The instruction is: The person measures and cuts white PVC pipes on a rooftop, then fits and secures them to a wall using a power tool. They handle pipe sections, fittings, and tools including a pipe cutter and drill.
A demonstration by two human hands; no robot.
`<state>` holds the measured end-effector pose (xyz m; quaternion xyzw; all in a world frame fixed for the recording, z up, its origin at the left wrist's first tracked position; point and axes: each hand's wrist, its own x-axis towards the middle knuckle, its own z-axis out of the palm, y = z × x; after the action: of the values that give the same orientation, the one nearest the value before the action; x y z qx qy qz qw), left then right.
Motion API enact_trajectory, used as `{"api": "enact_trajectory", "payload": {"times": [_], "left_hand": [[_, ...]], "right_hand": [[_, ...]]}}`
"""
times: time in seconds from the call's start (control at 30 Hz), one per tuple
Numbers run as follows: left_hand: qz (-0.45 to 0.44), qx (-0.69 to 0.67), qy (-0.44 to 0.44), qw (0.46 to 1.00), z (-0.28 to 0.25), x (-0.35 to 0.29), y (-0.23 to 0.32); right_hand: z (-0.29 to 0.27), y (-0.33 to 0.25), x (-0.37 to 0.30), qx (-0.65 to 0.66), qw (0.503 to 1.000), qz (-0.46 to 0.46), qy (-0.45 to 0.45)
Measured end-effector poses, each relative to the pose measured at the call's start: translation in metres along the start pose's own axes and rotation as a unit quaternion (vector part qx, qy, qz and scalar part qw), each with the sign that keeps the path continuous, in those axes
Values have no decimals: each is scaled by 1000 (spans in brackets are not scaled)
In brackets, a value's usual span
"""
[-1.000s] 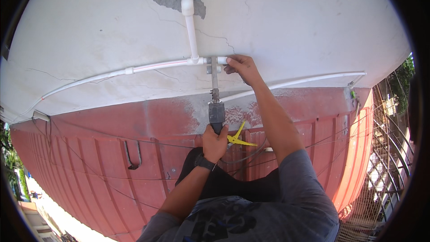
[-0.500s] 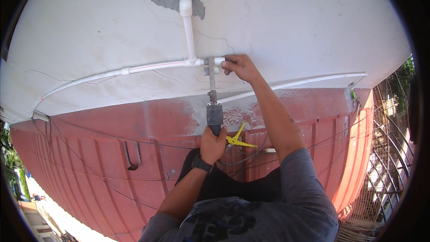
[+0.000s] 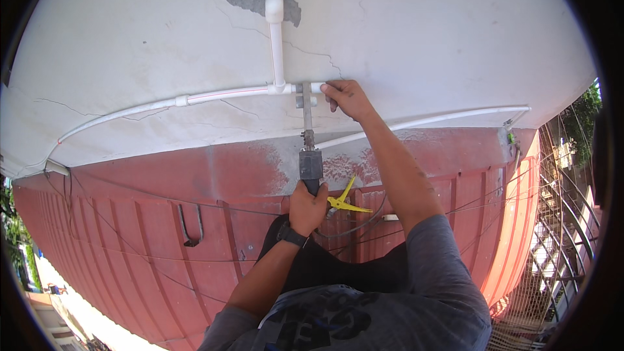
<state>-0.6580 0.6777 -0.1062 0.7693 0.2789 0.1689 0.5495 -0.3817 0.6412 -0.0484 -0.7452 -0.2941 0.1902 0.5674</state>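
Observation:
My left hand (image 3: 307, 210), with a dark watch on its wrist, is wrapped round the handle of a pipe fusion welder (image 3: 311, 164). The welder's grey heating plate (image 3: 307, 117) points up toward the wall. To the plate's left, a white tee fitting (image 3: 279, 89) on the wall pipe meets the upper heating die. On the other side, a short white pipe fitting (image 3: 316, 88) sits against the same die, its right end pinched by the fingers of my right hand (image 3: 348, 99). A second, grey die (image 3: 313, 101) below it is bare.
A white pipe (image 3: 227, 95) runs left along the cracked wall; another pipe (image 3: 442, 117) slopes off right. An elbow (image 3: 274, 8) enters broken plaster above. Below lie red ribbed metal sheeting (image 3: 149, 240), loose cables, and a yellow forked piece (image 3: 348, 199) beside my left hand.
My right hand's fingers have shifted slightly on the short fitting. The welder and my left hand hold nearly the same place.

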Motion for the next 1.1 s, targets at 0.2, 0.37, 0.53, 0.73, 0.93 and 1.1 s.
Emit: {"api": "enact_trajectory", "payload": {"times": [0.2, 0.37, 0.53, 0.73, 0.93, 1.1], "left_hand": [[4, 1, -2, 1000, 3, 1, -10], [-61, -19, -90, 994, -13, 14, -41], [-54, 0, -263, 963, -55, 44, -44], [-33, -440, 51, 896, -93, 166, 17], [-87, -415, 50, 904, -87, 230, 31], [-59, -411, 30, 909, -84, 231, 21]], "right_hand": [[0, -2, 2, -19, 999, 32, -1], [2, -1, 2, 8, 1000, 8, -15], [5, 15, 1, 11, 1000, -3, 14], [16, 11, -1, 24, 999, -13, 44], [13, -2, -7, 6, 999, 11, 34], [8, 10, 1, 0, 1000, 0, 21]]}}
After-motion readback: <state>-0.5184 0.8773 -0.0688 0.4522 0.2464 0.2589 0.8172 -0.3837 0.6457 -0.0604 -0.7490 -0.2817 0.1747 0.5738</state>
